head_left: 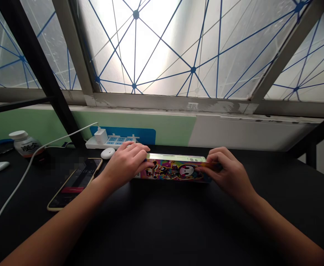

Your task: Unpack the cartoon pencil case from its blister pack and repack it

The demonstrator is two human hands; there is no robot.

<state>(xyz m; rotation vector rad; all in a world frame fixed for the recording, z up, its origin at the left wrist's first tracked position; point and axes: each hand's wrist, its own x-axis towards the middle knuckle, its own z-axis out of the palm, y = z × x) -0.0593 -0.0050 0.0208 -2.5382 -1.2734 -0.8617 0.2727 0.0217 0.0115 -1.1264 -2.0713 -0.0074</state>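
A long, flat cardboard box (175,170) lies on the black desk (162,221) in front of me, printed with bright cartoon art and with a pale green top face. My left hand (125,164) rests over the box's left end, fingers curled across its top edge. My right hand (227,171) grips the right end, with fingers on top and the thumb side along the front. The end faces of the box are hidden by my hands.
Left of the box lie a smartphone (74,183) and a white mouse (108,153). Behind them stand a power strip (109,142) with a white charger (101,136), and a bottle (24,143). A white cable (26,173) runs across the desk. A window sill (173,103) lies beyond.
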